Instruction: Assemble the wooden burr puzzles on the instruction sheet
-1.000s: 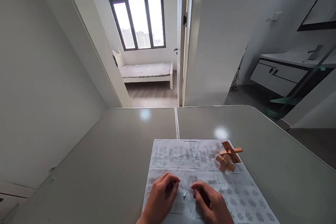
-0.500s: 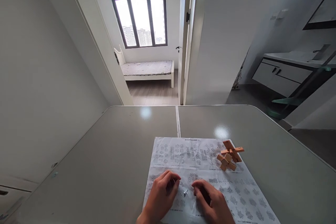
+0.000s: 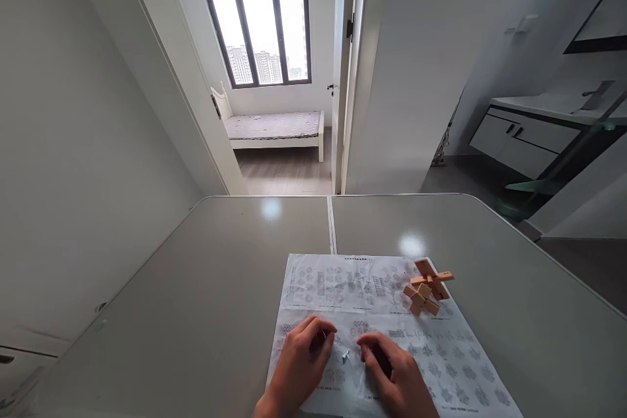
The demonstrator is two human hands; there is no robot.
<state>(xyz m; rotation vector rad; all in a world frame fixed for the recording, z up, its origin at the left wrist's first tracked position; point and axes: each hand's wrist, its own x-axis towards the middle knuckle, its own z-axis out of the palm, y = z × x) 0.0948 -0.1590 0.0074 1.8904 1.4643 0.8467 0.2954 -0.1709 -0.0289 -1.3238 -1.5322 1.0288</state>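
Note:
My left hand (image 3: pixel 304 354) rests on a printed paper sheet (image 3: pixel 337 313), its fingers curled in and the thumb close to the fingertips. Facing it across a small gap is my right hand (image 3: pixel 392 366), curled the same way on the sheet. I see nothing held in either. Between them the paper has a small tear (image 3: pixel 345 357). Toward the sheet's upper right, apart from both hands, lie two wooden interlocking-block puzzles: a compact one (image 3: pixel 420 298) in front and a longer-armed cross (image 3: pixel 430 279) just behind it, seemingly touching.
The sheet lies on a glossy grey table (image 3: pixel 196 313) with a seam running away from me. Beyond the table's far edge, a doorway shows a bed (image 3: pixel 274 125) and a window (image 3: pixel 262 32). A washbasin cabinet (image 3: pixel 526 134) stands off to the right.
The view tips very slightly. Both hands and the wooden puzzles stay where they were.

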